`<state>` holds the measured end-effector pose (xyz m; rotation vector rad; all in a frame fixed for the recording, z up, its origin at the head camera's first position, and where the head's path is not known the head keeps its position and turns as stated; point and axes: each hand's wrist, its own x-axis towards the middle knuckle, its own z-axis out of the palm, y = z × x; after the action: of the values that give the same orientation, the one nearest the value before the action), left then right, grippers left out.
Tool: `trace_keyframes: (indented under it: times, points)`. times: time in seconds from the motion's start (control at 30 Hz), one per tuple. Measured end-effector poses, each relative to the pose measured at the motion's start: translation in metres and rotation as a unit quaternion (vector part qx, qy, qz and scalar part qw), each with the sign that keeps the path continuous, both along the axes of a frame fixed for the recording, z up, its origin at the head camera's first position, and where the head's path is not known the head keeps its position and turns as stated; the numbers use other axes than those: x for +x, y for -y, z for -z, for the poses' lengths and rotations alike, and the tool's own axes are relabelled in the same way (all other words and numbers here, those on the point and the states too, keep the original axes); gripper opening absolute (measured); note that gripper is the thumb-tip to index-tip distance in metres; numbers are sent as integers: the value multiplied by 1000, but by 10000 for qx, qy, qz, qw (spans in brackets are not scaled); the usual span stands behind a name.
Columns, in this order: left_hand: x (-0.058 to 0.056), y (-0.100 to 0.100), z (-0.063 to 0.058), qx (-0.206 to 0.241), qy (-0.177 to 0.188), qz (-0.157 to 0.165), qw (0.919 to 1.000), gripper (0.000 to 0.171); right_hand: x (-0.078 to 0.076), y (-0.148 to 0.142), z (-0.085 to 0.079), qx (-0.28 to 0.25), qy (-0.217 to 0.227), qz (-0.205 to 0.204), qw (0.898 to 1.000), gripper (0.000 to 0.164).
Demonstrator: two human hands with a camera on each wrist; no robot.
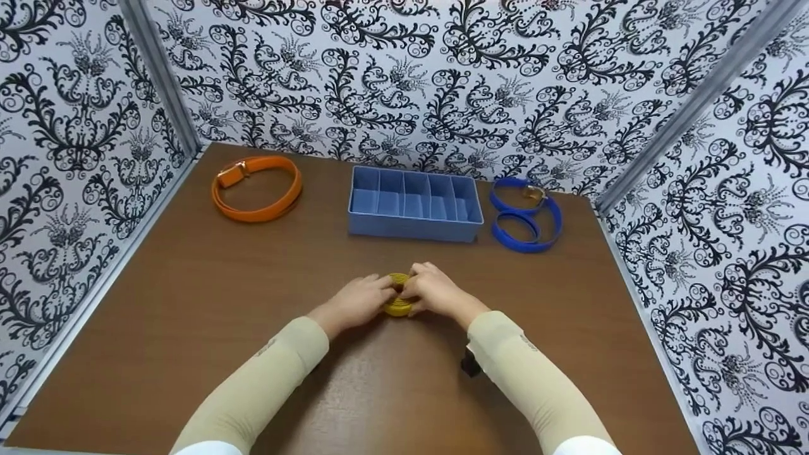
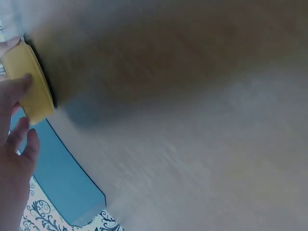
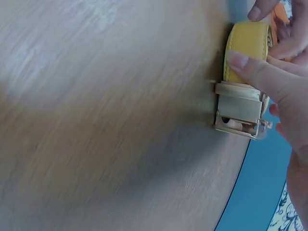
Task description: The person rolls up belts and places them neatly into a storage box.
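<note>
A yellow belt (image 1: 399, 308), rolled into a tight coil, stands on its edge on the brown table between both hands. My left hand (image 1: 361, 299) holds the coil from its left side, with fingers and thumb about the yellow strap (image 2: 30, 86) in the left wrist view. From the other side my right hand (image 1: 438, 292) grips it, the thumb pressed on the outer turn and fingers reaching over the coil's top. In the right wrist view, the belt's gold metal buckle (image 3: 239, 108) shows at the coil's outer end, below the right thumb.
Behind the hands is a blue-grey box (image 1: 414, 226) with several compartments. An orange belt (image 1: 265, 213) lies in a loop at the back left. To the box's right lies a blue belt (image 1: 555, 221) in loose loops. Patterned walls (image 1: 404, 82) enclose the table (image 1: 189, 303).
</note>
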<state>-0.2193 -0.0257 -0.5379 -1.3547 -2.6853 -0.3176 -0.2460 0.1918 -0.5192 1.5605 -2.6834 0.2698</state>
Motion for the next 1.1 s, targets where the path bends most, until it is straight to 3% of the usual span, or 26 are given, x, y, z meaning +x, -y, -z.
trace_keyframes:
  times: [0.1, 0.2, 0.27, 0.33, 0.4, 0.5, 0.63, 0.7, 0.77, 0.9, 1.0, 1.1]
  points:
    - [5, 2, -2, 278, 453, 9, 9986, 18, 1, -3, -6, -38, 475, 96, 9988, 32]
    - [10, 5, -7, 726, 1053, -23, 9918, 17, 6, -6, -13, -325, 864, 213, 9955, 35]
    - [13, 7, -11, 1218, 1500, -174, 9810, 18, 8, -9, -18, -725, 951, 370, 9921, 38]
    - [16, 10, -13, 1782, 1936, -404, 9639, 19, 12, -11, -23, -1231, 954, 671, 9855, 44]
    - [19, 12, -14, 2456, 2419, -633, 9366, 20, 17, -12, -26, -1715, 874, 1046, 9757, 51]
    - [24, 12, -18, 3353, 3233, -997, 8793, 22, 24, -11, -30, -2212, 740, 1521, 9604, 61]
    - [29, 9, -24, 4148, 4169, -1442, 7958, 25, 31, -7, -28, -2641, 656, 1719, 9468, 62]
    - [32, 7, -26, 4452, 4481, -1552, 7596, 26, 34, -3, -25, -2815, 617, 1761, 9412, 63]
    - [34, 5, -29, 4700, 4705, -1618, 7291, 28, 35, 1, -22, -2953, 538, 1834, 9361, 65]
    - [40, -2, -36, 5148, 4896, -1723, 6823, 28, 35, 12, -14, -3317, 296, 2159, 9179, 65]
    - [45, -11, -42, 5350, 5011, -1851, 6546, 28, 34, 19, -6, -3645, 13, 2428, 8990, 61]
    - [48, -17, -44, 5397, 5093, -1924, 6422, 27, 34, 22, 0, -3949, -214, 2539, 8827, 56]
